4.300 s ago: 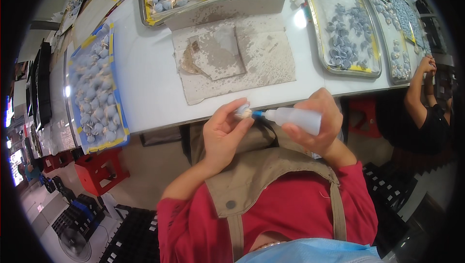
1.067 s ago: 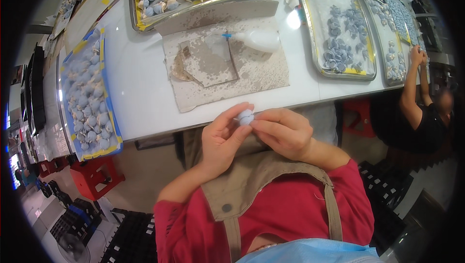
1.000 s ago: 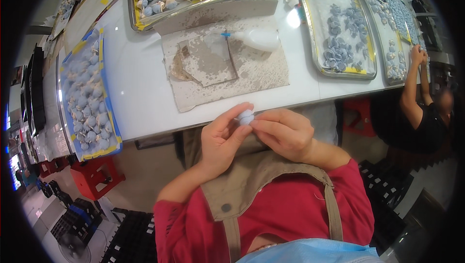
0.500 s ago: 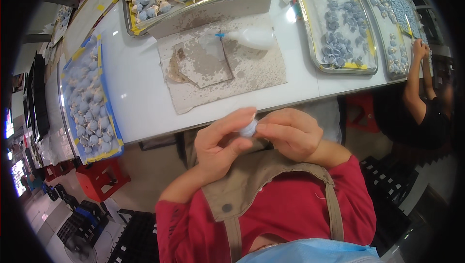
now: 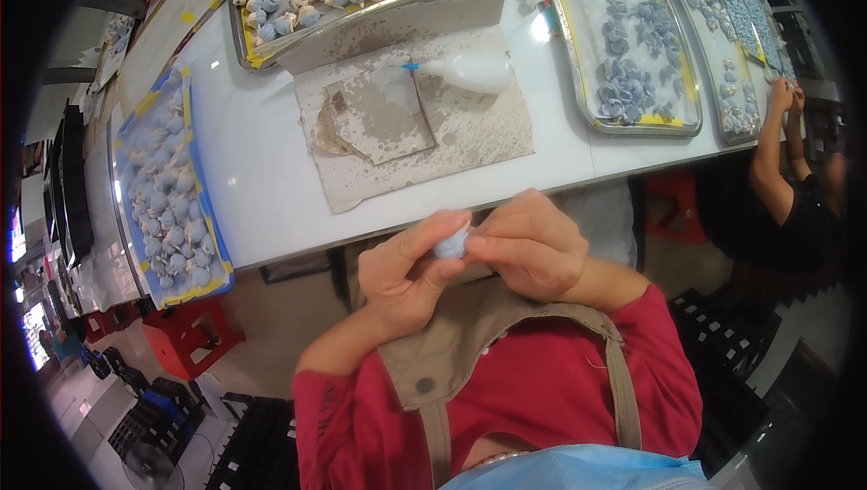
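Between my two hands, just off the table's front edge, is a small pale-blue rounded piece [image 5: 451,244]. My left hand [image 5: 402,269] grips it between thumb and fingers. The fingers of my right hand [image 5: 533,246] are pinched together against its right side; whether they hold a small part of it is hidden. Beyond my hands, a stained cardboard sheet [image 5: 488,142] lies on the white table [image 5: 257,192]. A white squeeze bottle [image 5: 477,73] with a blue tip rests on its side on the cardboard.
A metal tray [image 5: 242,38] of blue-and-cream small figures stands at the back. Left is a blue-edged tray [image 5: 221,284] of similar pieces. To the right, another tray [image 5: 646,129] holds blue curved pieces. A co-worker's hands [image 5: 784,93] are at the far right; red stools [image 5: 191,341] stand below.
Both hands have shifted slightly left with the pale-blue piece. My right hand has turned a little, its knuckles now higher, and more of the piece shows.
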The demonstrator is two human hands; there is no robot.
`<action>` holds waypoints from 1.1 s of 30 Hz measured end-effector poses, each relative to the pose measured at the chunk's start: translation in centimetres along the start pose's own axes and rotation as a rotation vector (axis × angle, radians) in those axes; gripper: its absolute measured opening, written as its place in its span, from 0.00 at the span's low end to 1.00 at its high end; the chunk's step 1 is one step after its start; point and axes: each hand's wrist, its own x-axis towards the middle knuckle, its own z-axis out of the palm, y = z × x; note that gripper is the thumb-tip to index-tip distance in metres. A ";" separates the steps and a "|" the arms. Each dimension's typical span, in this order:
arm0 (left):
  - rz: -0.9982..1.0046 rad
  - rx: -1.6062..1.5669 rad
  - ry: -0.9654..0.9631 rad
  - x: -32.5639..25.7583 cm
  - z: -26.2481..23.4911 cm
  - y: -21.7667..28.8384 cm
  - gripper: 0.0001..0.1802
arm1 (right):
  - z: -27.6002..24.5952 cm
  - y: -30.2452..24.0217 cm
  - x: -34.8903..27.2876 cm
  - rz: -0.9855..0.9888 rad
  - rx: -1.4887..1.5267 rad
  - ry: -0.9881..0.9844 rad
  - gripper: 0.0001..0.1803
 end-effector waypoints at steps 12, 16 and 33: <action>-0.064 0.056 0.131 -0.1 0.0 -1.0 0.16 | 1.1 0.8 0.5 0.149 0.080 -0.109 0.13; -0.166 -0.041 0.131 -0.5 -1.2 -0.9 0.16 | 2.4 0.9 0.5 0.177 0.078 -0.127 0.13; -0.144 1.438 0.469 14.5 -22.8 3.4 0.09 | 0.2 3.5 1.5 0.312 -0.108 -0.053 0.11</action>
